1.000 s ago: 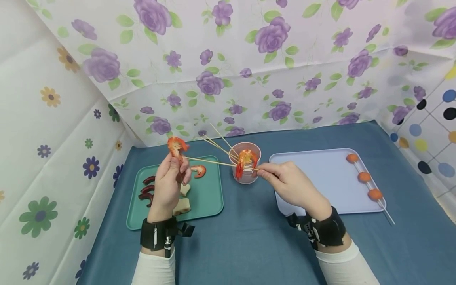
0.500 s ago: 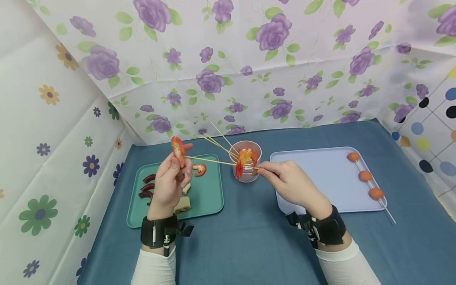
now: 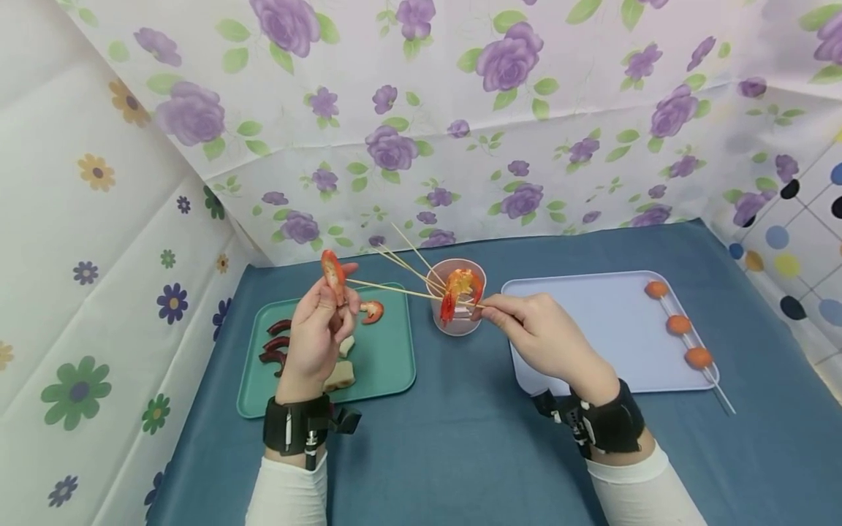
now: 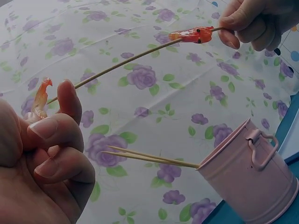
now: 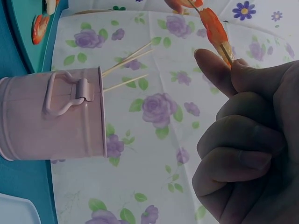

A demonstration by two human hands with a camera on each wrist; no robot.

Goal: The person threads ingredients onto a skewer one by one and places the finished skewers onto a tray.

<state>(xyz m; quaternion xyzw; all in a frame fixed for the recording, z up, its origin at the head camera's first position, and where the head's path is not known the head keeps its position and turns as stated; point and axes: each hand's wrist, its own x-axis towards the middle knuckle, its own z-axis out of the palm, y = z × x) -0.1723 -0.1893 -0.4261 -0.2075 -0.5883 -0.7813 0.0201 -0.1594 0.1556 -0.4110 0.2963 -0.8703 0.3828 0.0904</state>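
My left hand (image 3: 317,329) pinches a cooked orange shrimp (image 3: 332,276) above the green tray, holding it upright. My right hand (image 3: 546,336) pinches the near end of a bamboo skewer (image 3: 395,290). Threaded on that skewer close to the right fingers is another curled shrimp (image 3: 454,296). From there the skewer (image 4: 121,61) runs across to the left hand, and its far end reaches the left shrimp (image 4: 41,100) behind the forefinger. Whether the tip has pierced it, I cannot tell. Below the skewer stands a pink metal cup (image 5: 51,116) with several bare skewers (image 4: 149,158) leaning out.
On the green tray (image 3: 388,372) lie another shrimp (image 3: 371,312), dark red curved pieces (image 3: 276,342) and pale blocks (image 3: 340,375). A lavender tray (image 3: 592,321) at right bears a skewer with three orange balls (image 3: 678,325). Flowered sheets (image 3: 388,146) form the back and sides.
The left fingers have turned the shrimp from its curled side view to a narrower, more upright one, and the forefinger has straightened. The right hand and its skewer have hardly moved.
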